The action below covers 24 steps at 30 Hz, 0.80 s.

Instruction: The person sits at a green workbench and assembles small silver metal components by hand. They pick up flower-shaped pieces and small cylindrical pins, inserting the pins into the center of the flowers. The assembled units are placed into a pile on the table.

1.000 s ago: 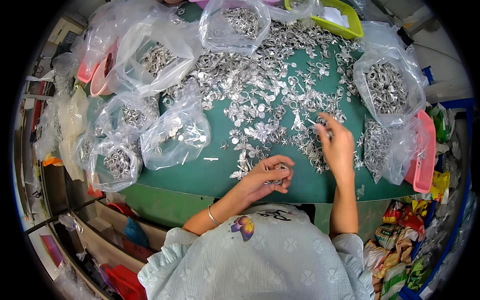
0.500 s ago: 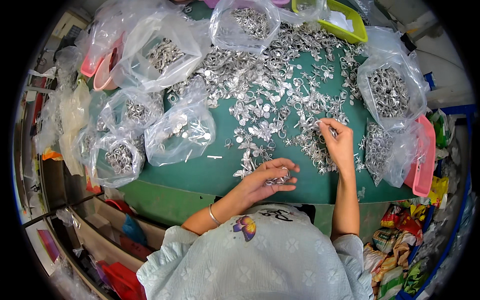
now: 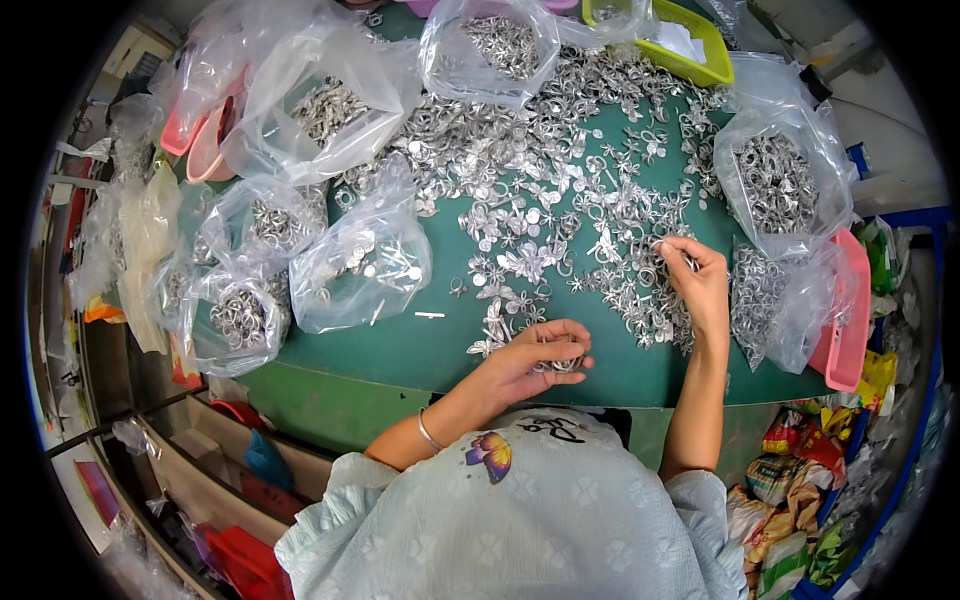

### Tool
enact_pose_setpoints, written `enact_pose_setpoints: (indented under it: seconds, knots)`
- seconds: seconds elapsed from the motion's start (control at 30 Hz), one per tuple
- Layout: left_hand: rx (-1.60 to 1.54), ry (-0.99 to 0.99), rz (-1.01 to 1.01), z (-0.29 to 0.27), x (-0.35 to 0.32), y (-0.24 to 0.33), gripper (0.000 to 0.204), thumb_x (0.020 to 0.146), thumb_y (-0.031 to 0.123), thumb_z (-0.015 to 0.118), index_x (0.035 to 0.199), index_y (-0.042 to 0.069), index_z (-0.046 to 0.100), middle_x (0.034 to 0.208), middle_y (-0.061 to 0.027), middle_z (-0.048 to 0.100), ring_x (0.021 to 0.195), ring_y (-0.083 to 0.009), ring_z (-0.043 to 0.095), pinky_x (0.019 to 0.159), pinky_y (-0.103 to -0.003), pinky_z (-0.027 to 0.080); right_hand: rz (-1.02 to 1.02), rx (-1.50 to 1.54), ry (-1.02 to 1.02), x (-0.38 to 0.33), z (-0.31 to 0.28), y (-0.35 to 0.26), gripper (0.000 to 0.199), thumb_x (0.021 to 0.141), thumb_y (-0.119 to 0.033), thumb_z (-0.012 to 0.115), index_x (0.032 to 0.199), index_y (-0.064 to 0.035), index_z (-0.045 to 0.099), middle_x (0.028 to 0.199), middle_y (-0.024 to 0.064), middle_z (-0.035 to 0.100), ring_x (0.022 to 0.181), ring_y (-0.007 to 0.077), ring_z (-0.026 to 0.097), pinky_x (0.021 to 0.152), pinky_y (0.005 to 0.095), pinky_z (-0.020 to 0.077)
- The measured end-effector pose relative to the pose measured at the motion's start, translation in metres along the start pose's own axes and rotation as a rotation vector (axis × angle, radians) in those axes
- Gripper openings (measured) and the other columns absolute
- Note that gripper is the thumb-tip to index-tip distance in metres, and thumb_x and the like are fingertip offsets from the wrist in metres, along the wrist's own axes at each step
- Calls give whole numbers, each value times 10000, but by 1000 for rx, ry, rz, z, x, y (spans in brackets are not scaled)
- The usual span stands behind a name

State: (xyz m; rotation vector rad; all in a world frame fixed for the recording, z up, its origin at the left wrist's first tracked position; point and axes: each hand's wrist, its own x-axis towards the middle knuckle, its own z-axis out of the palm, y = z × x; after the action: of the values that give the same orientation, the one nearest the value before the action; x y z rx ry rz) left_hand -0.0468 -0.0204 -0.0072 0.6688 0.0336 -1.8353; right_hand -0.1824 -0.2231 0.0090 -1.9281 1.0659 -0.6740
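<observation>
My left hand (image 3: pixel 525 365) is curled near the table's front edge, holding several silvery metal rings (image 3: pixel 562 366) against the palm. Farther right, my right hand (image 3: pixel 703 285) is above the right side of the loose pieces, thumb and forefinger pinched on a silvery ring (image 3: pixel 660 246). Beneath and beside those fingers lies a spread of metal rings (image 3: pixel 635 305). It runs on into a large heap of silvery rings and small ornaments (image 3: pixel 480 150) across the green table (image 3: pixel 400 350).
Clear bags of metal pieces stand at the left, including one with flat discs (image 3: pixel 365 265). Another open bag (image 3: pixel 780 185) is at the right, by a pink tray (image 3: pixel 848 315). A yellow-green basket (image 3: pixel 705 55) sits at the back; a thin white strip (image 3: pixel 430 315) lies left of centre.
My right hand has moved a little to the right, still pinching a ring. The left hand's fingers have curled in slightly around the rings.
</observation>
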Motion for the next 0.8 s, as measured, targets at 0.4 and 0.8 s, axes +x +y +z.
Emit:
enact_pose_setpoints:
  seconds: [0.4,0.8]
  knots:
    - [-184,-52,31,-7,6,-1,135,832,158,556,949,93,573,863,-21,550,790,-126,545,603,-208,410,-372,-655,-117,-9,54,-23,85,735,-122,606,795,-69,578,683,101,601,581,304,578,506,386,442]
    - [-97,-123,33,-5,1,0,164,820,160,579,957,72,560,818,-52,529,701,-168,557,559,-236,499,-305,-513,-292,-8,61,-40,154,703,-164,661,836,-100,621,741,81,617,604,263,589,532,355,447]
